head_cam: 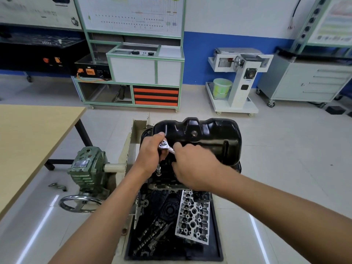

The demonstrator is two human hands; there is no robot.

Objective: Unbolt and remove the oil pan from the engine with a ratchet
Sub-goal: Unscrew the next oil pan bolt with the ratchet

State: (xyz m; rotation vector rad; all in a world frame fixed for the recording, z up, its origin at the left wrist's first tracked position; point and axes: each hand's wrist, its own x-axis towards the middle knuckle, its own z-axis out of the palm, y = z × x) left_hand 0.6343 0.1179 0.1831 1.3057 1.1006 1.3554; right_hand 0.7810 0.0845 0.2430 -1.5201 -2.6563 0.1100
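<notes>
- Atop the engine, the oil pan is seated, not yet removed.
- At the pan's near-left flange, the ratchet is gripped at its head by the left hand and at its handle by the right hand.
- Unbolting is judged under way; a handle swing is required next.
- Swing is bounded by the pan wall; room lies open leftward of the pan.

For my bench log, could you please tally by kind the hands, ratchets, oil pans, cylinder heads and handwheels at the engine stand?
2 hands: left hand, right hand
1 ratchet
1 oil pan
1 cylinder head
1 handwheel
Total: 6
</notes>
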